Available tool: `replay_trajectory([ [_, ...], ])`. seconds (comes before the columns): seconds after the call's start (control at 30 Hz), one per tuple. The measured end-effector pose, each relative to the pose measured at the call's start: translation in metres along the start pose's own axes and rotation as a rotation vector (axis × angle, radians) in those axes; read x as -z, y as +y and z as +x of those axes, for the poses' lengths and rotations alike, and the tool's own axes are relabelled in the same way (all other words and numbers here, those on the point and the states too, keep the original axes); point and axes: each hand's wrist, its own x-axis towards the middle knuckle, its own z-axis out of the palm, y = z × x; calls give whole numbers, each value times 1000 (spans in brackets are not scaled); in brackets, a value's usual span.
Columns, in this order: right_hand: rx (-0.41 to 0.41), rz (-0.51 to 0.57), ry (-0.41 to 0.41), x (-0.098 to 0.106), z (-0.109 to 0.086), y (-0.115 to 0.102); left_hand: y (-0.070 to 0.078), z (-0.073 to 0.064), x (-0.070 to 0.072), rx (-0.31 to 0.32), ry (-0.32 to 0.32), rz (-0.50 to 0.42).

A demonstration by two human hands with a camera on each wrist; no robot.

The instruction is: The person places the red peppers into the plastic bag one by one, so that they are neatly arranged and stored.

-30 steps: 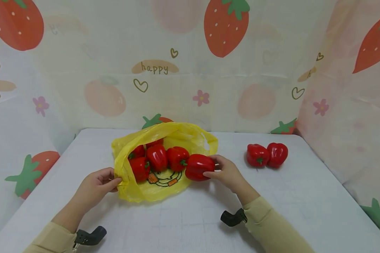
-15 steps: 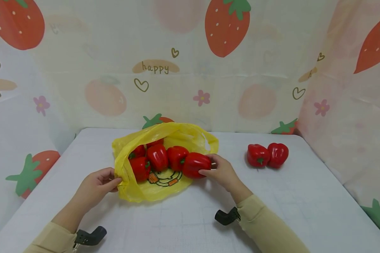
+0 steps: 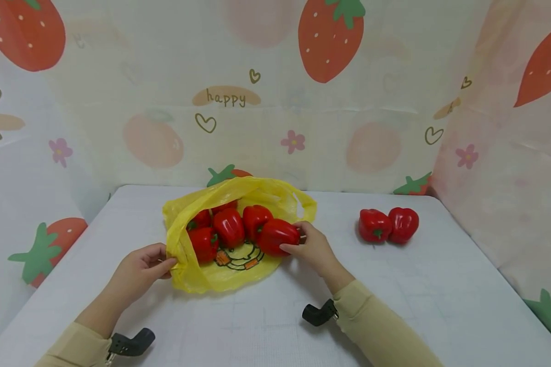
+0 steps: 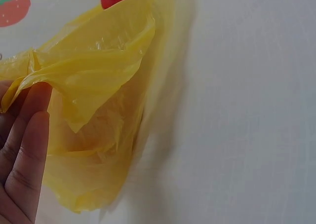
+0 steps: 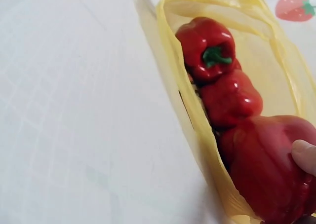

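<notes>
A yellow plastic bag [image 3: 239, 281] lies on its side on the white table, its mouth facing me. Inside it are several red bell peppers [image 3: 228, 228]. My left hand [image 3: 140, 265] pinches the left edge of the bag's mouth; the left wrist view shows fingertips [image 4: 37, 130] at the folded yellow film. Between thumb and fingers, my right hand [image 3: 314, 250] holds a red bell pepper [image 3: 277, 237] at the right side of the bag's opening, touching another pepper there. In the right wrist view, the thumb [image 5: 305, 155] presses on this held pepper [image 5: 266, 169].
Two more red bell peppers [image 3: 375, 226] sit side by side at the right of the white table [image 3: 441, 295]. Behind the table hangs a strawberry-print cloth [image 3: 303, 112], which also covers both sides.
My right hand has moved left with the held pepper, further over the bag. The pepper beside it has been nudged back a little. My left hand has stayed at the bag's edge.
</notes>
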Motion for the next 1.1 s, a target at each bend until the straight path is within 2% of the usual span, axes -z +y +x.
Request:
replay_trajectory([
  [0.23,10,-25,27,-8,8,-3,-2,1,1,-4,2,7],
  [0.57,-15,-39,37,-14,12,-22,-4,1,2,13,-3,18],
  [0.93,78,-81,42,-28,25,-26,-2,3,3,12,-5,13],
  [1.1,72,-93,45,-35,29,-26,-3,3,2,16,-8,15],
])
